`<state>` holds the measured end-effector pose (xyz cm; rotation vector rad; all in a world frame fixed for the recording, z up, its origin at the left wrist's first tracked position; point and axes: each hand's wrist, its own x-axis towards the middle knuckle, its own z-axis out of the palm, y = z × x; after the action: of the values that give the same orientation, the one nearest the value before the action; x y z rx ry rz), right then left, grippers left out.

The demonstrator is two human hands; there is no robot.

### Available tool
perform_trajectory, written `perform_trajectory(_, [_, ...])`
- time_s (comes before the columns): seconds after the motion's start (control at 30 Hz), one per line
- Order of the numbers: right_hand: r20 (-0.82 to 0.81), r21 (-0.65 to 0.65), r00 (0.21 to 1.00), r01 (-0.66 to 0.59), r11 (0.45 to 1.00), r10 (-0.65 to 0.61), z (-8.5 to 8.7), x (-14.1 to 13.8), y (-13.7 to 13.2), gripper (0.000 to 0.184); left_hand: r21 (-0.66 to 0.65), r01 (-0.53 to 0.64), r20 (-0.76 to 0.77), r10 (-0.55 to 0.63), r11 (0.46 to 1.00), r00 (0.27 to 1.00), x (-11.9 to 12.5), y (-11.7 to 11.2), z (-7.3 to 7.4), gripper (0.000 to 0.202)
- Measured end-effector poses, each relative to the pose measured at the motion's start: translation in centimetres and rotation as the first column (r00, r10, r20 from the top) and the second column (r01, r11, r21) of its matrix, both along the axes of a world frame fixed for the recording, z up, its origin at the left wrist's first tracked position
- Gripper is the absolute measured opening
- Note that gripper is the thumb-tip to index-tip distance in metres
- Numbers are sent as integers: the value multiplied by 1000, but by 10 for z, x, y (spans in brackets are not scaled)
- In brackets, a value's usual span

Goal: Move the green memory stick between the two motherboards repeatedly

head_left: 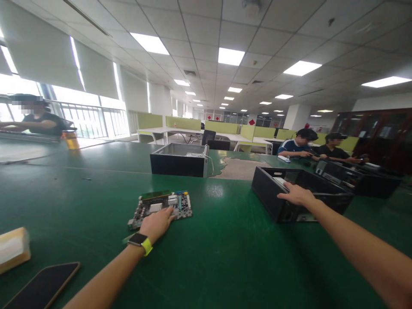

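A motherboard (157, 208) lies flat on the green tabletop, left of centre. My left hand (156, 224), with a dark-faced watch (137, 239) on a yellow-green strap, rests over its near edge, fingers stretched out. At the right, a black computer case (265, 195) lies on its side with its top uncovered. My right hand (298, 194) is over its near left rim, thumb and fingers apart. Beside those fingertips shows a small white part (279, 180); whether they touch it, I cannot tell.
Another computer case (177, 167) stands at the table's (206, 266) far side, near a bare torn patch (240, 168). A phone (41, 285) and a pale yellow block-like pack (14, 249) lie front left. Two people sit at the far right by more cases (363, 180); another sits far left.
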<state>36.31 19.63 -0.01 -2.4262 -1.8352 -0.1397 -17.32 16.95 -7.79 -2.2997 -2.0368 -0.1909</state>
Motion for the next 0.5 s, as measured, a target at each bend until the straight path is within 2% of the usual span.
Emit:
perform_trajectory(0.13, [45, 43, 998, 33, 999, -35, -1, -7, -5, 73, -44, -92, -31, 91, 995, 995, -39, 13, 3, 39])
perform_trajectory(0.2, [55, 78, 997, 48, 996, -52, -3, -15, -12, 70, 3, -109, -22, 109, 994, 994, -48, 13, 8, 43])
perform_trajectory(0.27, [60, 116, 997, 44, 992, -52, -5, -28, -23, 67, 100, -119, -3, 120, 988, 993, -45, 9, 16, 48])
perform_trajectory(0.37, [70, 193, 997, -2, 981, -11, -8, -61, -50, 63, 215, -135, 28, 132, 967, 991, -22, 0, 29, 49])
perform_trajectory(0.43, [72, 240, 997, -50, 969, 34, -7, -92, -74, 62, 218, -128, 63, 117, 967, 991, 6, -7, 37, 49])
perform_trajectory(0.5, [48, 276, 996, -92, 957, 82, -6, -130, -104, 66, 222, -68, 129, 39, 973, 991, 39, -16, 46, 49])
